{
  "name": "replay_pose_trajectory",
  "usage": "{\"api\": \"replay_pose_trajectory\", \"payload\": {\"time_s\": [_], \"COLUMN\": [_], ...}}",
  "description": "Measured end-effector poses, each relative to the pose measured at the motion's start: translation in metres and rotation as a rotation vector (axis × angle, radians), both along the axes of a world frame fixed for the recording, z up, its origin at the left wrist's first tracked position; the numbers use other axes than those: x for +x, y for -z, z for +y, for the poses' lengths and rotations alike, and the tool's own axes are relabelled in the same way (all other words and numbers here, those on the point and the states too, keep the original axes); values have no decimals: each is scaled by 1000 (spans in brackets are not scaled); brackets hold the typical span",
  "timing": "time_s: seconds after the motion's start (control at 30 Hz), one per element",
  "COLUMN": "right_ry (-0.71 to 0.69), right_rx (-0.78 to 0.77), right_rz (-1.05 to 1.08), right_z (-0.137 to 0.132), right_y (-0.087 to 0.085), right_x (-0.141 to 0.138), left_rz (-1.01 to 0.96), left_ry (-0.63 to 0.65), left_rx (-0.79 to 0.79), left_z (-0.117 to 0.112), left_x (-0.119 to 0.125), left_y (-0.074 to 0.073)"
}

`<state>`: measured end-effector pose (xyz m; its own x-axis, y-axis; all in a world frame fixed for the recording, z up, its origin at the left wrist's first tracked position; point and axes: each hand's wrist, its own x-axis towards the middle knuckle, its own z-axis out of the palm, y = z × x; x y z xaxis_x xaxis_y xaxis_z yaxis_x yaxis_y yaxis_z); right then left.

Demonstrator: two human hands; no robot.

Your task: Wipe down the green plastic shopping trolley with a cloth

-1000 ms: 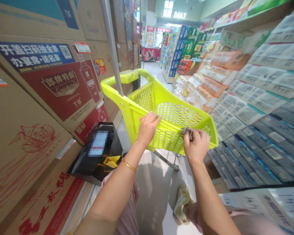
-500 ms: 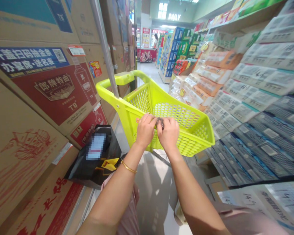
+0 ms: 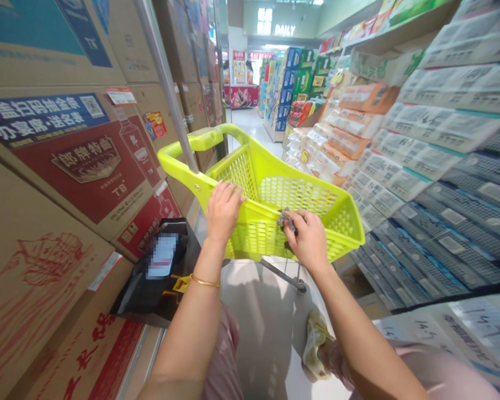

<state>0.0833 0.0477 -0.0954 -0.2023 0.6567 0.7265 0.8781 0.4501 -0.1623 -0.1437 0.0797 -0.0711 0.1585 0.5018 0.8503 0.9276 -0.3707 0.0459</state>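
Observation:
A lime-green plastic shopping cart [image 3: 316, 203] stands tilted in the aisle in front of me. My left hand [image 3: 221, 210] grips the near rim of its basket, fingers curled over the edge. My right hand [image 3: 308, 240] is closed on a small dark metal object, perhaps keys [image 3: 285, 220], held against the same rim a little to the right. A gold bangle [image 3: 204, 282] sits on my left wrist. The basket shows nothing inside it.
Stacked cardboard cartons [image 3: 66, 183] wall the left side, with a black bag [image 3: 156, 272] on the floor at their base and a slanted metal pole [image 3: 166, 83]. Shelves of packaged tissue [image 3: 433, 166] fill the right. My shoe [image 3: 314, 344] rests on the pale floor.
My hands met at the middle of the rim half a second ago; now they have parted, left hand sliding left along the rim, right hand with the small object moving right and lower.

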Motion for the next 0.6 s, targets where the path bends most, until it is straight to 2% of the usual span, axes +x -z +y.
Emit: {"api": "replay_pose_trajectory", "payload": {"time_s": [0.13,0.23,0.37,0.6], "right_ry": [88,182,228,95], "right_rx": [22,32,-13,-32], "right_rz": [-16,23,49,121], "right_z": [-4,-3,3,17], "right_y": [1,0,-5,-20], "right_x": [16,11,-19,-91], "left_rz": [-25,-48,-73,-112], "left_ry": [-23,-4,-1,1], "left_rx": [-28,-38,-13,-7], "left_z": [2,3,6,7], "left_x": [-4,-2,0,2], "left_y": [-3,-4,-3,-1]}}
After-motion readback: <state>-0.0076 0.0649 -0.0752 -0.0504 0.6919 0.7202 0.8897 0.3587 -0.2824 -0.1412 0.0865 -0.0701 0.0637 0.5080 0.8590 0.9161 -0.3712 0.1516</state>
